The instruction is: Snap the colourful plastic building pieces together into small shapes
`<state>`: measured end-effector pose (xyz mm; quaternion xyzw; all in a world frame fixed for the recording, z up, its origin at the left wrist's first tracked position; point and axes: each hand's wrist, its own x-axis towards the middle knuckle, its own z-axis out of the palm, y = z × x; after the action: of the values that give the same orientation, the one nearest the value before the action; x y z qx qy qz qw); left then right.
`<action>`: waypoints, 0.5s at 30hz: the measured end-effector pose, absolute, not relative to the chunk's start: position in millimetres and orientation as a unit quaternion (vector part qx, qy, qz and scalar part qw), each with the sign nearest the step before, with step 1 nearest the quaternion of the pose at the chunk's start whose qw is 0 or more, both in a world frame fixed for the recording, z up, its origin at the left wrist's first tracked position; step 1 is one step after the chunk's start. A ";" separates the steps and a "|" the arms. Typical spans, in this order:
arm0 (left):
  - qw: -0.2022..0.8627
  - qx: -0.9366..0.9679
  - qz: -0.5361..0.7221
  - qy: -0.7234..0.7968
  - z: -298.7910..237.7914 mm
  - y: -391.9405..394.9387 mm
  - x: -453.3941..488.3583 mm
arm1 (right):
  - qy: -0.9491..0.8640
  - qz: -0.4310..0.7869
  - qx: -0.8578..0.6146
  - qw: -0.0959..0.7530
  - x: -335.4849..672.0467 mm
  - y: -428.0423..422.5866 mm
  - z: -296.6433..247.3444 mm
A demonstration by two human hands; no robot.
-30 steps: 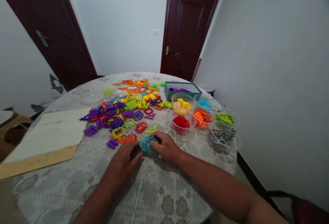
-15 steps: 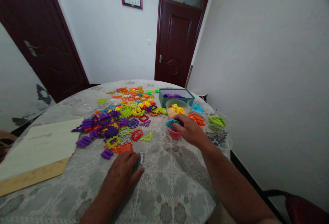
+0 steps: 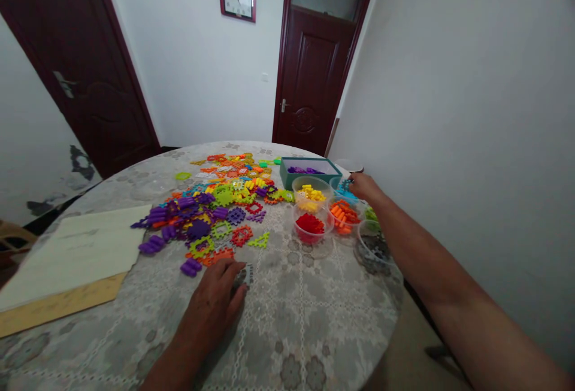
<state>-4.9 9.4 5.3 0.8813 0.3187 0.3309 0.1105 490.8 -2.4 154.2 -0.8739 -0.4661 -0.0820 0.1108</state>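
Observation:
My left hand (image 3: 218, 292) rests low on the table, its thumb and fingers closed around a grey toothed building piece (image 3: 248, 273) that partly shows past the fingertips. My right hand (image 3: 365, 187) reaches far out to the bowl of blue pieces (image 3: 336, 184). At its fingertips is a blue toothed building piece (image 3: 345, 184), pinched over the bowl. The palm side of this hand is hidden. Nearest to it stand the bowl of orange pieces (image 3: 345, 216) and the bowl of green pieces (image 3: 371, 214), which my forearm partly covers.
Clear bowls hold yellow pieces (image 3: 311, 192), red pieces (image 3: 311, 226) and grey pieces (image 3: 376, 250). Behind them stands a green box (image 3: 287, 176) with purple pieces inside. A mixed pile of building pieces (image 3: 197, 229) spreads left of centre. Paper sheets (image 3: 76, 253) lie at the left.
My right hand has moved right and away from me with the blue piece, from above the red bowl to the blue bowl. The left hand stays with the grey piece.

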 end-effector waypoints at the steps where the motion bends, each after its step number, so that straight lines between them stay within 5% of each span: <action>1: 0.111 0.881 0.332 0.318 6.6 8.9 -5.2 | -0.461 -0.081 -0.877 0.107 492.9 -1.0 153.0; 6: 0.093 0.875 0.340 0.332 13.5 5.6 -6.1 | -0.448 -0.127 -0.877 0.119 478.2 -4.9 155.1; 10: 0.059 0.867 0.340 0.359 17.9 3.6 -7.0 | -0.562 -0.162 -0.774 0.241 406.2 -22.2 148.7; 15: 0.035 0.855 0.321 0.405 25.1 2.9 -14.0 | -0.741 0.015 -0.607 0.288 287.5 -36.7 101.1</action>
<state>-14.0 2.9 25.1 0.8553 0.4053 0.3210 0.0348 287.5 -36.7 101.1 -0.6068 -0.7405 0.0145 0.2885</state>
